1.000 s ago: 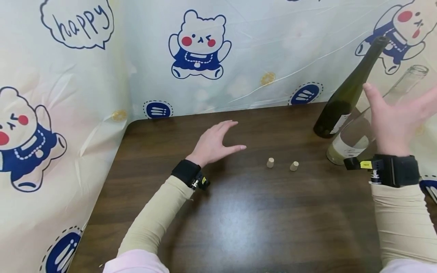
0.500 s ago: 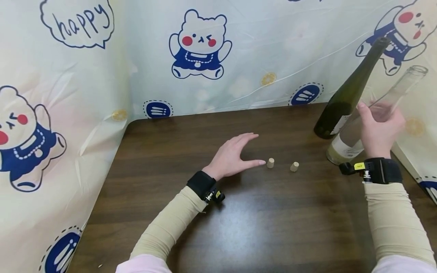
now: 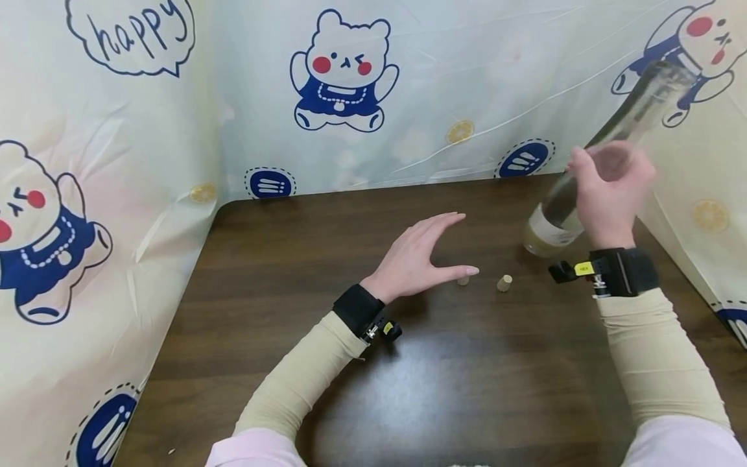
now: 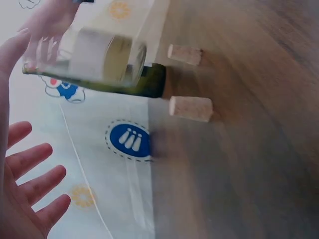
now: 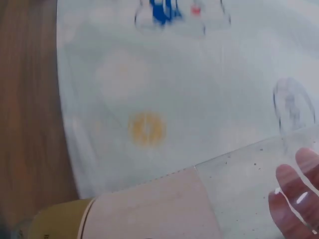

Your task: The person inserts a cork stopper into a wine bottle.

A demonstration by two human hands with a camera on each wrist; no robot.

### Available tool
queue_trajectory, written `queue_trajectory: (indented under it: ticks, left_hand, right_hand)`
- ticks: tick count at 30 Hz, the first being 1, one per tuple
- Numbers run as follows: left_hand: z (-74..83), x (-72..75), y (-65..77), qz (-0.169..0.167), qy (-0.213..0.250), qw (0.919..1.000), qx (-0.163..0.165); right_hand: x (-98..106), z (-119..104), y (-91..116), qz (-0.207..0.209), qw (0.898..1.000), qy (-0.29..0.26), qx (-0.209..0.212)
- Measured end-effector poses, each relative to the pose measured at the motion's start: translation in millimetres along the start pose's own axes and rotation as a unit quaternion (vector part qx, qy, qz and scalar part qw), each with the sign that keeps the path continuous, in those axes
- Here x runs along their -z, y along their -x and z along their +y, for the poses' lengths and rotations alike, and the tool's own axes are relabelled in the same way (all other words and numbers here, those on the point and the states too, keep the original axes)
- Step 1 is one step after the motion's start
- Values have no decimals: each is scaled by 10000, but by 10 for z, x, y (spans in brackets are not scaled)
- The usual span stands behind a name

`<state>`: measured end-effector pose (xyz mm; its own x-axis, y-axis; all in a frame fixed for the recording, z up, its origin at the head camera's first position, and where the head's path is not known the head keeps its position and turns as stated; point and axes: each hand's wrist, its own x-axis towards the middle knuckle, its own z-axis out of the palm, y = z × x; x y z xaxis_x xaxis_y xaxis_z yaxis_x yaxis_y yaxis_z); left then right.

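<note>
My right hand [image 3: 614, 194] grips the clear glass bottle [image 3: 550, 228] around its upper body. A pale label wraps the bottle's lower part, shown large in the right wrist view. Behind it, mostly hidden in the head view, stands the dark green bottle [image 4: 157, 82], which shows more plainly in the left wrist view. My left hand [image 3: 408, 254] is over the table with fingers and thumb spread, holding nothing. One small cork [image 3: 463, 281] is partly covered by the left thumb in the head view. Another cork [image 3: 504, 283] lies to its right.
The dark wooden table [image 3: 327, 389] meets a printed cloth [image 3: 420, 84] at the back and both sides. A tiny pale scrap [image 3: 172, 451] lies near the front left.
My right hand, empty a second ago, has taken hold of the clear bottle and moved it leftward, in front of the green one. The left hand has moved right, to the nearer cork.
</note>
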<state>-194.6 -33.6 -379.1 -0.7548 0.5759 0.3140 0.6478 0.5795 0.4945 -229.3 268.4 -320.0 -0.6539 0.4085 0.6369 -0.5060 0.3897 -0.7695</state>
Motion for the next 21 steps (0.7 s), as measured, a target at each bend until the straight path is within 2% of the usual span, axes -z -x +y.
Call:
queue_trajectory:
  ticks: [3,6,8,11,13,15,17,21]
  left_hand:
    - [61,23,-73,35,-11,9999,-128]
    - [104,39,-139,169,33,9994,-299]
    - [121,47,-165,332,198,9985,-397]
    - [126,77,-165,796,464,9949,-401]
    - [121,114,-153,1186,625,9906,-254]
    - [113,159,-139,1562,705,9852,-53]
    - [103,200,-119,1824,721,9804,165]
    - [66,259,-50,2097,556,9751,466]
  right_hand:
    - [-264,-177,9,-459,9953,-551,648]
    - [-544,-366,60,-907,9831,-1329,878]
    - [-718,-486,112,-1188,9715,-1904,767]
    - [-919,-634,186,-1822,9439,-2725,408]
    - [-1020,-712,238,-2222,9248,-3087,44]
    - [-1101,-778,301,-2526,9136,-3176,-250]
    - [-1178,-825,368,-2712,9090,-3145,-363]
    - [-1305,-866,481,-2952,9108,-2887,22]
